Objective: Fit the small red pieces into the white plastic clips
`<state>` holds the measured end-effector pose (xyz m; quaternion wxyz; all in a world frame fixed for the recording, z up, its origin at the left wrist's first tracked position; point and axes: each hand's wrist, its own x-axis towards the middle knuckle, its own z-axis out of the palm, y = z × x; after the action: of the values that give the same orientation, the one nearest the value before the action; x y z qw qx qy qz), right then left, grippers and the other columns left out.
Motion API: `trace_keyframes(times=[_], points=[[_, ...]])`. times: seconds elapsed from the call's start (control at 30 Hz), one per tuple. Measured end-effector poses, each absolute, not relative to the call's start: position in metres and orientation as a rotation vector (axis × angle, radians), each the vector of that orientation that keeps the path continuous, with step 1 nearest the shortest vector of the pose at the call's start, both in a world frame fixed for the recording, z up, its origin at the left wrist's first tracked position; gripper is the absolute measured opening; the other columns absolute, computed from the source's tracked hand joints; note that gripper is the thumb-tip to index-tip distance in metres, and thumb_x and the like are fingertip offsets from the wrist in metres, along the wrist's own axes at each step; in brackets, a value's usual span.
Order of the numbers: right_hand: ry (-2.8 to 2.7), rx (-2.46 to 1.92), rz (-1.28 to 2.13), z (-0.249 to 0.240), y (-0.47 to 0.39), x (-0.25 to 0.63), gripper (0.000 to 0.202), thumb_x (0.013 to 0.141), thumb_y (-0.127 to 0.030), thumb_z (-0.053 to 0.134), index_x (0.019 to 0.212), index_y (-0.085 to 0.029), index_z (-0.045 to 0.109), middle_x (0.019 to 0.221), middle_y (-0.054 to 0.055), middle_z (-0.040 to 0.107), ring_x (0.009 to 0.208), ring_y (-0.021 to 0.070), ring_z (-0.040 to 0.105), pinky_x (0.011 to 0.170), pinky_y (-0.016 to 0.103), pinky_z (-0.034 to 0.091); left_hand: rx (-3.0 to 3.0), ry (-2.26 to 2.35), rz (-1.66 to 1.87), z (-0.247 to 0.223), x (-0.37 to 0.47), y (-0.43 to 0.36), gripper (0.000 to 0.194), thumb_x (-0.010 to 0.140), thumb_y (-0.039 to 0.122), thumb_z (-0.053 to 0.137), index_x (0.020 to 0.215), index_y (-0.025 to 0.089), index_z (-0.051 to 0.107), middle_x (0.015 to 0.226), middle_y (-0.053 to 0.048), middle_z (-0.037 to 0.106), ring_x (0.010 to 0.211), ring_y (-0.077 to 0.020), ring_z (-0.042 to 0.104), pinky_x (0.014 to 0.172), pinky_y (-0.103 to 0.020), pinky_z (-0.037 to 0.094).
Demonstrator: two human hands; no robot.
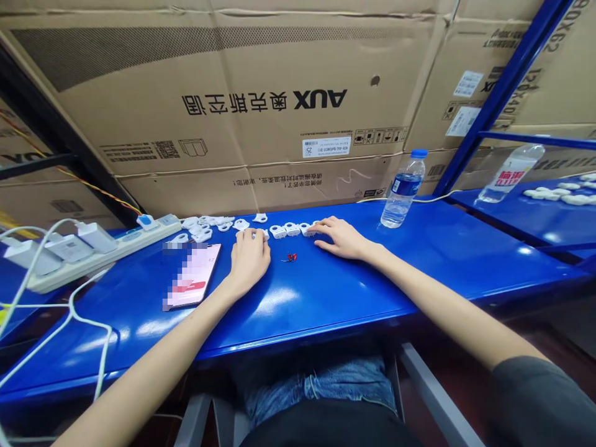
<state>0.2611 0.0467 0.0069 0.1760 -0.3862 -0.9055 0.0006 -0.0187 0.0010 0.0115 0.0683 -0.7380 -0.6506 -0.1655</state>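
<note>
Fingers of the left hand (251, 259) curl close together over a white plastic piece (265, 234), pinch or not, can't tell, while the right hand (342, 239), fingers loosely spread, touches the three o'clock end of a row of white ring-shaped plastic clips (292, 229)! Just at six o'clock from that row, a small red part (292, 256) lies on the glossy blue tabletop (279, 310), with a pink-screened phone (198, 276) at eight from the left hand.
</note>
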Motion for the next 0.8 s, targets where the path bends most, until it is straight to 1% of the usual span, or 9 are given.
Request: trace_keyframes(times=[0.1,0.2,0.3,0.4,0.47,0.53,0.6,0.7,0.8], points=[[-2.565,-1.103,0.003,0.006,0.047,0.261,0.042,0.105,-0.043,0.053,0.144,-0.029,0.062,0.139,0.01,0.066,0.125,0.0317,0.058,0.108,0.051,0.047,-2.236,-1.951,-0.498,0.012,-0.019,0.002,0.024,0.1,0.022,0.043,0.109,0.016,0.064,0.125,-0.019,0.065,0.122,-0.0367,0.057,0.092,-0.048,0.056],[-2.561,-1.106,-0.011,0.006,0.046,0.26,0.043,0.105,-0.043,0.053,0.144,-0.028,0.062,0.139,0.011,0.065,0.125,0.0314,0.058,0.108,0.05,0.047,-2.243,-1.943,-0.527,0.011,-0.02,0.001,0.024,0.1,0.022,0.042,0.11,0.017,0.064,0.127,-0.018,0.065,0.121,-0.0362,0.057,0.088,-0.047,0.057],[-2.563,-1.117,-0.019,0.006,0.045,0.259,0.043,0.105,-0.043,0.053,0.144,-0.028,0.062,0.139,0.011,0.065,0.124,0.0315,0.058,0.108,0.05,0.047,-2.245,-1.904,-0.564,0.009,-0.021,0.001,0.023,0.1,0.022,0.043,0.107,0.017,0.064,0.13,-0.02,0.064,0.121,-0.0383,0.057,0.089,-0.05,0.056],[-2.564,-1.129,-0.024,0.006,0.044,0.259,0.044,0.105,-0.043,0.053,0.146,-0.028,0.06,0.14,0.012,0.064,0.126,0.0327,0.057,0.107,0.051,0.047,-2.253,-1.844,-0.609,0.008,-0.022,0.002,0.023,0.099,0.022,0.043,0.104,0.017,0.064,0.135,-0.02,0.064,0.126,-0.0405,0.056,0.096,-0.056,0.052],[-2.558,-1.131,-0.02,0.005,0.045,0.259,0.05,0.104,-0.044,0.053,0.151,-0.027,0.055,0.14,0.013,0.064,0.126,0.0334,0.057,0.107,0.051,0.048,-2.297,-1.767,-0.669,0.007,-0.022,0.005,0.021,0.099,0.021,0.044,0.102,0.018,0.064,0.141,-0.018,0.063,0.131,-0.0391,0.054,0.104,-0.059,0.048],[-2.545,-1.136,-0.016,0.005,0.046,0.261,0.056,0.104,-0.043,0.054,0.157,-0.025,0.048,0.141,0.014,0.063,0.126,0.0337,0.057,0.106,0.052,0.048,-2.391,-1.655,-0.732,0.006,-0.022,0.007,0.019,0.098,0.021,0.045,0.101,0.019,0.064,0.147,-0.016,0.061,0.137,-0.0355,0.052,0.112,-0.057,0.044],[-2.529,-1.147,-0.019,0.005,0.047,0.262,0.06,0.103,-0.043,0.055,0.159,-0.024,0.044,0.143,0.014,0.062,0.127,0.0336,0.057,0.106,0.051,0.049,-2.504,-1.544,-0.755,0.004,-0.02,0.009,0.019,0.098,0.021,0.045,0.101,0.02,0.063,0.152,-0.014,0.058,0.142,-0.0318,0.05,0.118,-0.054,0.041],[-2.523,-1.161,-0.029,0.005,0.048,0.263,0.057,0.103,-0.042,0.056,0.156,-0.023,0.047,0.143,0.014,0.062,0.129,0.0334,0.056,0.106,0.05,0.048,-2.638,-1.446,-0.702,0.0,-0.018,0.011,0.022,0.1,0.021,0.041,0.104,0.021,0.063,0.149,-0.012,0.062,0.141,-0.0284,0.052,0.123,-0.055,0.035],[-2.543,-1.166,-0.04,0.006,0.048,0.263,0.047,0.104,-0.043,0.055,0.147,-0.024,0.057,0.14,0.013,0.063,0.127,0.0332,0.057,0.105,0.05,0.049,-2.685,-1.429,-0.669,-0.002,-0.017,0.011,0.023,0.101,0.021,0.04,0.105,0.021,0.063,0.142,-0.012,0.067,0.137,-0.0285,0.056,0.123,-0.058,0.034]])
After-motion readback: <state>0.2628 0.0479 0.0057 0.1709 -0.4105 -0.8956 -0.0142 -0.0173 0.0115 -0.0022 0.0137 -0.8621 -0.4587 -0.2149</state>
